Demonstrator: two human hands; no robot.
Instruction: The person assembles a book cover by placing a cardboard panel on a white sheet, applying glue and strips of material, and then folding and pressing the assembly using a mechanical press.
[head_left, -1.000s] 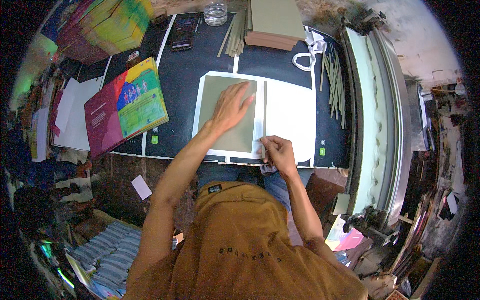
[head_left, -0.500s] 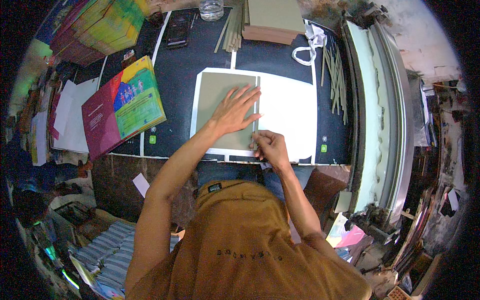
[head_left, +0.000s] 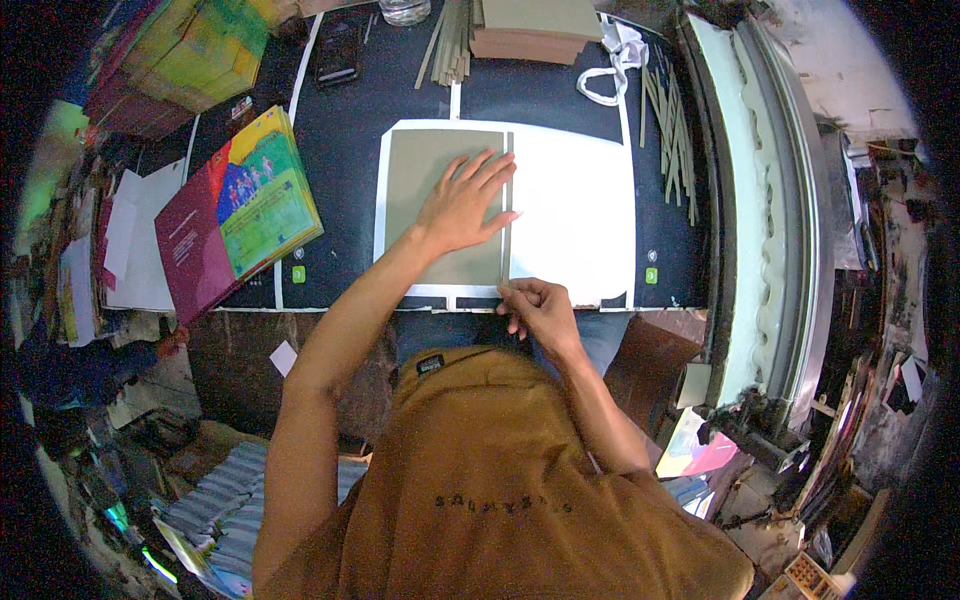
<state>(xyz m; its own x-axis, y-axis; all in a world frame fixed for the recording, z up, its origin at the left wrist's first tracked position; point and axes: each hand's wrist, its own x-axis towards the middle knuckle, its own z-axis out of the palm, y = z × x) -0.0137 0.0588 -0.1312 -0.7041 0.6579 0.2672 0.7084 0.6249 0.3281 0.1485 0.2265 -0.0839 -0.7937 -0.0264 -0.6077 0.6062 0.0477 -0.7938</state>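
A large white sheet (head_left: 575,215) lies on the dark cutting mat (head_left: 345,130). On its left half rests a grey-green board (head_left: 425,175). My left hand (head_left: 462,200) lies flat on that board with fingers spread. A narrow grey strip (head_left: 507,215) runs along the board's right edge. My right hand (head_left: 538,308) pinches the strip's near end at the front edge of the sheet.
A stack of colourful book covers (head_left: 240,215) lies at the left of the mat. Grey boards (head_left: 530,25) and thin strips (head_left: 672,125) sit at the back and right. A phone (head_left: 338,50) lies at the back left. A long machine (head_left: 760,200) borders the right.
The view has shifted, so the sheet and board sit lower in frame. My left hand stays flat on the board; my right hand has moved slightly left to the strip's near end.
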